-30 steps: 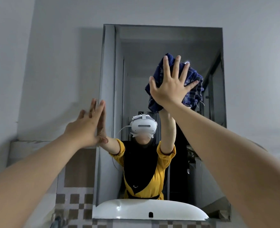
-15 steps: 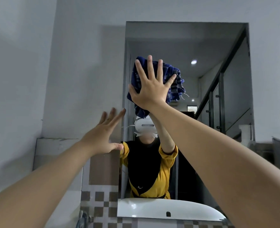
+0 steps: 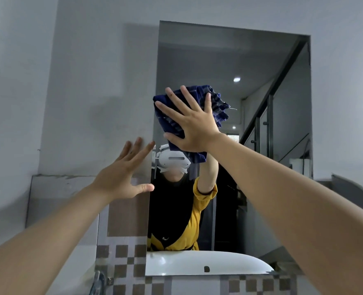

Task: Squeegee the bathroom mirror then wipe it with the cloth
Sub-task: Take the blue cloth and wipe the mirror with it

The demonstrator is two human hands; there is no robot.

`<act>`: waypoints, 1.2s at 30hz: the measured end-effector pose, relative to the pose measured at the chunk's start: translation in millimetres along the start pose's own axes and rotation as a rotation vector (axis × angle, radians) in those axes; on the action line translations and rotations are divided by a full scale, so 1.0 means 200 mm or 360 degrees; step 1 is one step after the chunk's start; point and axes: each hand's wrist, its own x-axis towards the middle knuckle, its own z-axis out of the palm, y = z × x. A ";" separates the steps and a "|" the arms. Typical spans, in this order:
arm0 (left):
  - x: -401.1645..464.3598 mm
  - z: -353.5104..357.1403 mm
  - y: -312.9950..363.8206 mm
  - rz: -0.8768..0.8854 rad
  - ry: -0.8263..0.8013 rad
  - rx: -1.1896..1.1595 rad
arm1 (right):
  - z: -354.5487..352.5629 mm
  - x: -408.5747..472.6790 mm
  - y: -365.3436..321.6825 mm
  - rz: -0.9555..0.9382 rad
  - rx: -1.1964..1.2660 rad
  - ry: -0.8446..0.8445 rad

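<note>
The tall rectangular bathroom mirror hangs on the grey wall. My right hand lies flat with its fingers spread, pressing a bunched dark blue checked cloth against the glass near the mirror's left side at mid height. My left hand is open with nothing in it, fingers spread, resting on the wall right at the mirror's left edge. No squeegee is in view.
The mirror reflects a person in a yellow top with a white headset, and a stair rail. Below it is a checked brown and white tile strip, a metal tap at the lower left and the reflected white basin.
My right hand has slid the cloth down and to the left across the glass, from the upper part to mid height. My left hand stays at the mirror's left edge.
</note>
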 end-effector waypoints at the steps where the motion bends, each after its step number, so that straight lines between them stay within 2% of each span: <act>1: 0.00 0.00 0.00 0.0005 -0.0013 -0.0012 | 0.00 -0.03 0.03 -0.0002 -0.0007 -0.0001; 6: 0.00 0.00 0.02 -0.0064 -0.0057 0.0039 | -0.01 -0.18 0.16 0.0012 -0.0035 -0.0037; 17: -0.01 0.02 0.04 -0.0065 -0.0047 0.0018 | -0.03 -0.48 0.57 0.0237 -0.0043 -0.0032; 27: -0.03 0.02 0.06 -0.0138 -0.0060 0.0050 | -0.04 -0.71 0.87 0.0794 0.0071 0.0096; 32: -0.07 0.05 0.10 -0.0232 -0.0016 0.0125 | -0.02 -0.75 0.82 0.1186 0.0213 0.0158; 36: -0.13 0.09 0.11 -0.0217 -0.0209 0.0360 | 0.00 -0.77 0.72 0.1450 0.0243 0.0166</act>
